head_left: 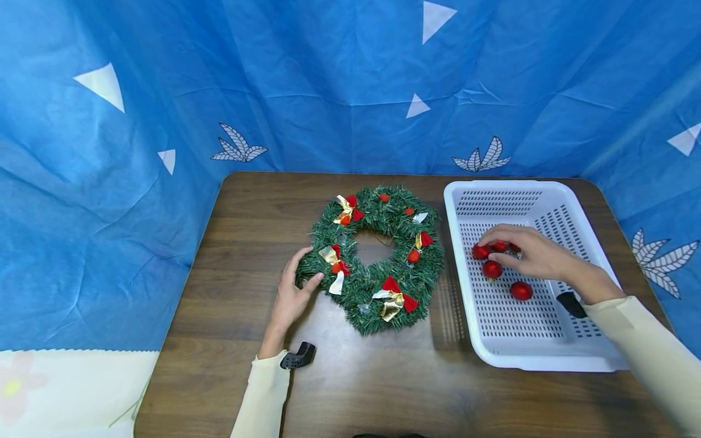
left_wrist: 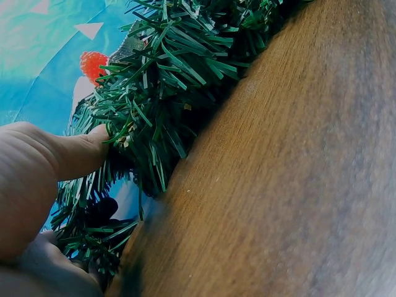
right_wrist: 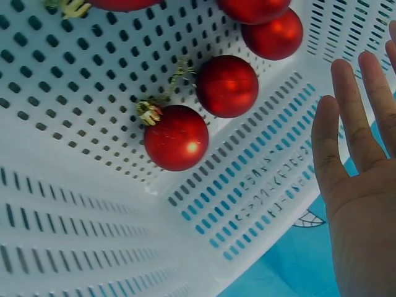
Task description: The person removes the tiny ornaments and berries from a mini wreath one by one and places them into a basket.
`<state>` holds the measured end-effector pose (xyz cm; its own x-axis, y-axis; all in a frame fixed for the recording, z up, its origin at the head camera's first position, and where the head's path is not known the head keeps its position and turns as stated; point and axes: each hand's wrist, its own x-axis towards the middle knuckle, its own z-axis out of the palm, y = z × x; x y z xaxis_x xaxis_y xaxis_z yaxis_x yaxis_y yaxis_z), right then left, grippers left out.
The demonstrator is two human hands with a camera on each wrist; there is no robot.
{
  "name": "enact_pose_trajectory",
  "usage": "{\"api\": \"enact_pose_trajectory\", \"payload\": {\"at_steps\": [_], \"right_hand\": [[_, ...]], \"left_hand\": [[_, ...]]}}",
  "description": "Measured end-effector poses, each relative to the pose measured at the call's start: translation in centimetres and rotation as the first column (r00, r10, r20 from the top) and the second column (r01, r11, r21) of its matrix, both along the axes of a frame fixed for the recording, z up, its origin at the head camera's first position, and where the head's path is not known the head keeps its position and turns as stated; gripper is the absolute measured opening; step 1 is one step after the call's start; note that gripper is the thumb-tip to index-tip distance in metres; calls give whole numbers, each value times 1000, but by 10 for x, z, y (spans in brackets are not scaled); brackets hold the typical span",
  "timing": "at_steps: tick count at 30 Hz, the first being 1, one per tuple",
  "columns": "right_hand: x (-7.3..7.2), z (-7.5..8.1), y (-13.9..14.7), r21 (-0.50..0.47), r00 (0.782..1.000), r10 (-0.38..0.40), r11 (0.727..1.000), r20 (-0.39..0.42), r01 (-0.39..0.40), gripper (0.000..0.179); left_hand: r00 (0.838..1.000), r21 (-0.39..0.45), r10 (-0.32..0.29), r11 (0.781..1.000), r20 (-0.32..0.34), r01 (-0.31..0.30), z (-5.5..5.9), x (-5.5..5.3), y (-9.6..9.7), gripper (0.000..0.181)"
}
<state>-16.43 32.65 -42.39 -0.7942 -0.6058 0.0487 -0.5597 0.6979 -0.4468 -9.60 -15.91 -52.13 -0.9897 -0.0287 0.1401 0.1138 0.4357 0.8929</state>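
A green Christmas wreath (head_left: 402,210) with red and gold bows and red berries lies on the wooden table. My left hand (head_left: 290,298) holds its left edge, thumb against the greenery and the other fingers partly hidden in it; in the left wrist view the thumb (left_wrist: 83,151) presses into the needles. On the right, a white perforated plastic basket (head_left: 495,359) contains several shiny red Christmas balls, one of them a nearer ball (head_left: 521,291). Above the group of balls reaches my right hand (head_left: 528,250). Its fingers (right_wrist: 356,124) look straight in the right wrist view, holding nothing.
The basket's raised walls surround the balls, and its left rim stands close to the wreath. Blue patterned cloth (head_left: 350,85) hangs behind the table (head_left: 230,340). A pale floral cloth (head_left: 71,389) shows at the lower left.
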Motion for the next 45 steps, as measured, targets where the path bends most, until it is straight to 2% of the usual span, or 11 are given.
{"api": "enact_pose_trajectory", "payload": {"at_steps": [10, 18, 26, 38, 45], "right_hand": [[-5, 14, -10, -17, 998, 20, 1000, -66, -21, 43], [-5, 15, -16, -23, 997, 25, 999, -68, -26, 44], [-5, 24, -25, -14, 996, 31, 999, -80, -32, 41], [-15, 33, -45, -13, 984, 132, 991, -117, -134, 37], [-18, 39, -59, -11, 976, 191, 981, -104, -193, 28]], "left_hand": [[1000, 9, 1, 1000, -5, -1, -1, -1, 0, 58], [1000, -2, -11, 1000, 5, 11, 1, 0, -1, 60], [1000, 1, -11, 1000, 4, 11, 2, 0, -1, 59], [1000, -5, -8, 1000, 10, 8, 0, 2, -1, 62], [1000, 4, -6, 1000, 11, 6, 1, 1, -1, 60]]}}
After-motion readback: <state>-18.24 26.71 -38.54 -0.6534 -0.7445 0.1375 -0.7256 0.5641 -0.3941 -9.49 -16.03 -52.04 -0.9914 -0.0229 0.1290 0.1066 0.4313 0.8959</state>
